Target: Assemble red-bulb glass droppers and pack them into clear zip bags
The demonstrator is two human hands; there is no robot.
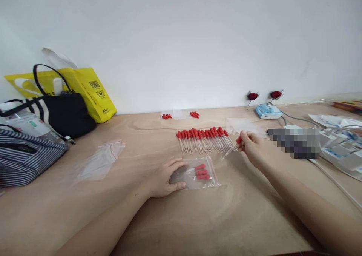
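Note:
My right hand (251, 146) pinches a glass dropper (232, 148) by its red rubber bulb, its clear tip slanting down to the left. My left hand (166, 176) lies on the left end of a clear zip bag (189, 178), thumb and fingers spread apart. Inside that bag are several droppers with red bulbs (202, 171) towards the zip end; their tubes are hard to make out. Just behind it, a row of droppers (200, 139) lies side by side, red bulbs pointing away from me. The held dropper is off the right end of this row.
Filled bags with red bulbs (166, 116) lie near the wall. Flat zip bags (103, 158) are on the left, another clear bag (240, 125) behind my right hand. Handbags and a yellow bag (87, 93) stand left. At right are a tissue pack (268, 111), cables and red flowers (252, 96).

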